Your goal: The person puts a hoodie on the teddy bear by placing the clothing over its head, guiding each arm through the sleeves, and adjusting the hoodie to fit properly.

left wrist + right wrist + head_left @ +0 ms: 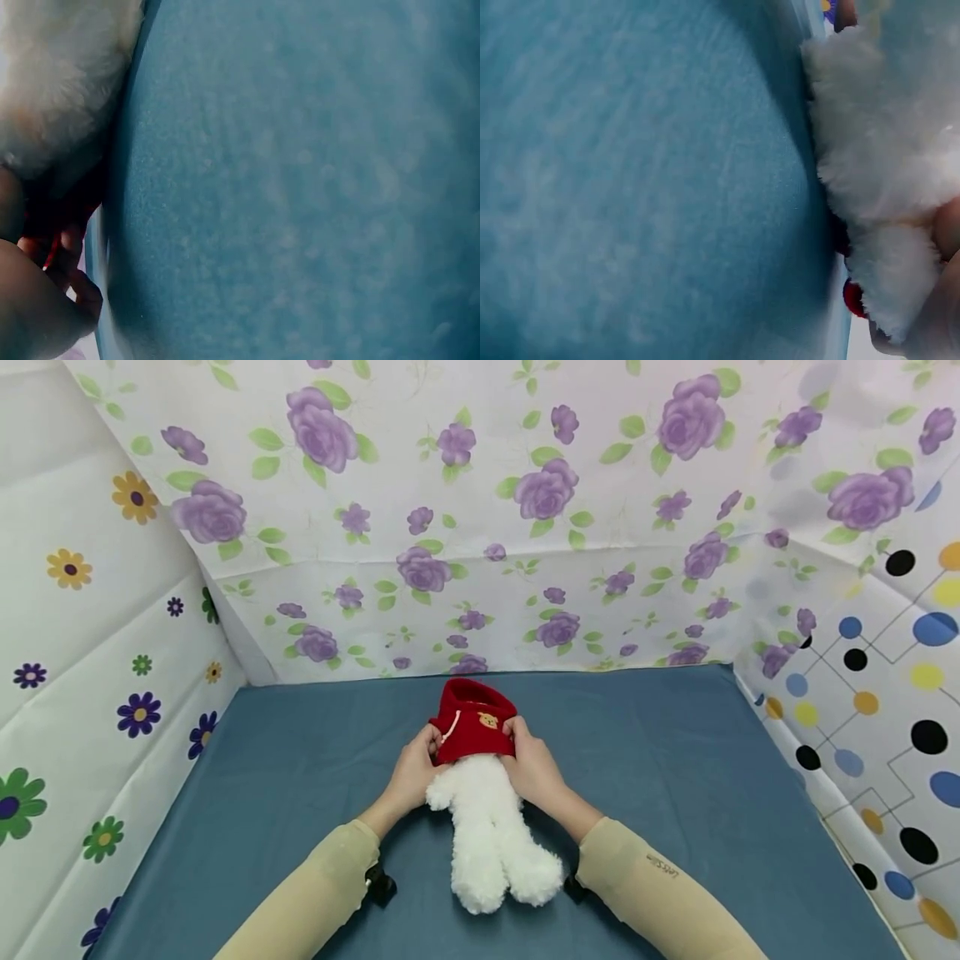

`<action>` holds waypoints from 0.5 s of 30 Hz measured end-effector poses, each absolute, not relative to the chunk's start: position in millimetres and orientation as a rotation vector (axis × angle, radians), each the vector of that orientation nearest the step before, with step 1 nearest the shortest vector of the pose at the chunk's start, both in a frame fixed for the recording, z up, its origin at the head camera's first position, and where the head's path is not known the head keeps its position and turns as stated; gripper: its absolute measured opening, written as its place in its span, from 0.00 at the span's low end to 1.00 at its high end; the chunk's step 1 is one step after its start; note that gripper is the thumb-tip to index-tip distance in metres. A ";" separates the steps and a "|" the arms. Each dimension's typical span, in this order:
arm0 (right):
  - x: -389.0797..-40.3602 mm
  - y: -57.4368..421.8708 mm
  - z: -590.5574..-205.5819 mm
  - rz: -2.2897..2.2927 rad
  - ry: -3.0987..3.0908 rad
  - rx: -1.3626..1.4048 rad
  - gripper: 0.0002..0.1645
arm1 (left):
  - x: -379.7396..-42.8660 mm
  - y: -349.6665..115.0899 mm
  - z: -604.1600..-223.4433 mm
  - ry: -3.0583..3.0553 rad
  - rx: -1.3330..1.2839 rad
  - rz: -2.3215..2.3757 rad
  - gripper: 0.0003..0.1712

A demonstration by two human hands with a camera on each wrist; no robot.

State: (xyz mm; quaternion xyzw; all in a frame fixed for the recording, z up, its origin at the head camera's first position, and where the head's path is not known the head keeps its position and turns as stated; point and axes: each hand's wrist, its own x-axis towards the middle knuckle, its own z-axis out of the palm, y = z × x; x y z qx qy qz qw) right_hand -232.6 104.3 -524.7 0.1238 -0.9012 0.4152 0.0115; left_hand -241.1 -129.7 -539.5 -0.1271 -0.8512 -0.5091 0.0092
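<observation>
A white fluffy plush toy (483, 827) lies in the middle with its two legs toward me. Over its upper end sits a small red hoodie (468, 735) with a bear patch and a white cord; the toy's head is hidden. My left hand (414, 768) pinches the hoodie's left side near the hem, beside one stubby white arm. On the other side, my right hand (534, 767) grips the hoodie's right edge, thumb by the white fur. In the left wrist view, curled fingers (71, 247) hold red cloth below the fur. The right wrist view shows white fur against the thumb.
Blue-grey cloth (315, 735) covers the table under the toy. A white sheet with purple roses (480, 527) hangs behind, with patterned sheets along the left and right sides. A dark wrist strap piece (381, 887) shows under the left sleeve.
</observation>
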 end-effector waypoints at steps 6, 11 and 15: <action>-230.2 98.6 -521.5 1.168 -2.757 0.245 0.11 | -238.2 -126.5 -539.6 -2.739 -0.320 -1.368 0.16; -232.9 101.4 -521.0 1.173 -2.781 0.293 0.08 | -238.3 -132.5 -538.8 -2.825 -0.352 -1.302 0.10; -241.7 116.4 -513.3 1.326 -2.870 0.530 0.14 | -239.7 -144.6 -530.2 -2.945 -0.460 -1.361 0.11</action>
